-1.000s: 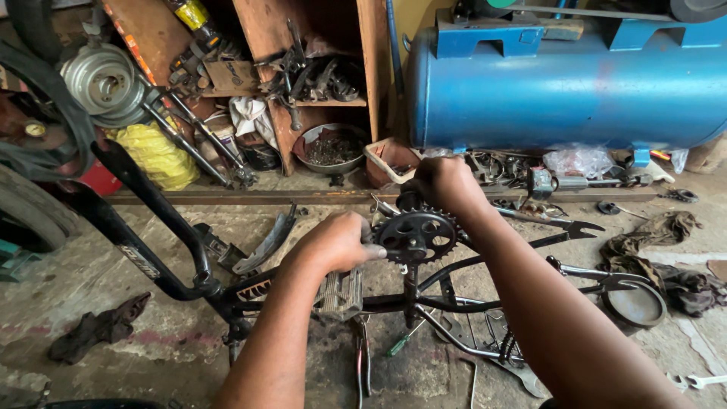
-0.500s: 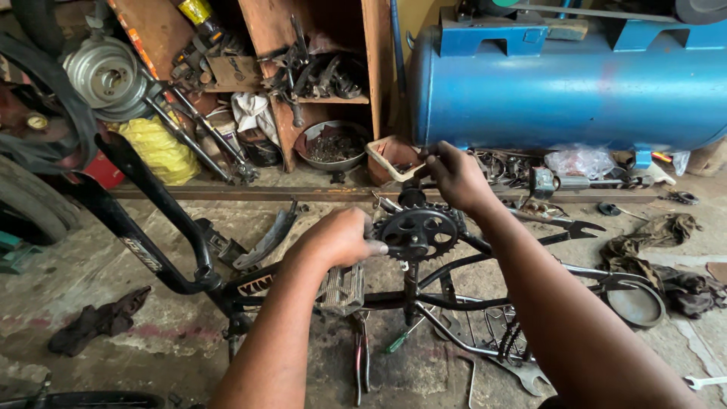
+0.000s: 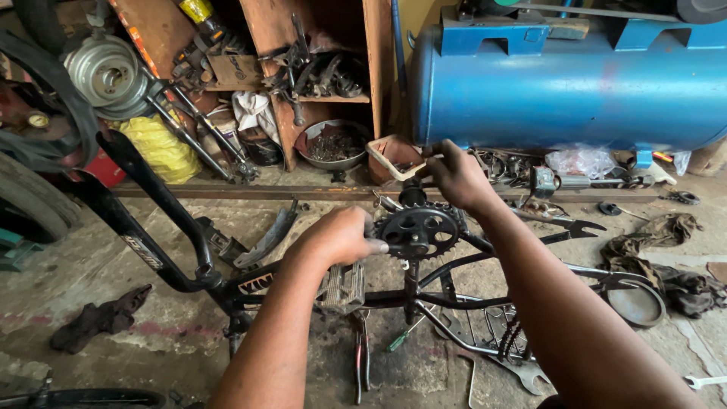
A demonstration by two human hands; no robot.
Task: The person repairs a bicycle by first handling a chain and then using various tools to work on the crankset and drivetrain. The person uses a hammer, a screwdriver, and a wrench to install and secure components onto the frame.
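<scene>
A black bicycle frame [image 3: 151,250] lies on the concrete floor with its toothed chainring [image 3: 419,232] facing up. My left hand [image 3: 341,236] is closed around the crank arm just left of the chainring, above a grey pedal [image 3: 341,289]. My right hand [image 3: 454,176] reaches past the chainring toward a small tan tray [image 3: 394,155] of parts; its fingers pinch something small that I cannot make out. Pliers [image 3: 362,356] and a green-handled screwdriver [image 3: 401,337] lie under the frame.
A big blue air tank [image 3: 568,83] stands at the back right. Wooden shelves [image 3: 318,68] hold metal parts, with a bowl [image 3: 332,145] below. Rags [image 3: 659,250], a wrench [image 3: 704,381], a metal disc [image 3: 636,303], a yellow bag [image 3: 160,148] and tyres [image 3: 30,189] lie around.
My right hand has lifted off the chainring and moved away toward the tan tray. My left hand has kept its hold by the crank.
</scene>
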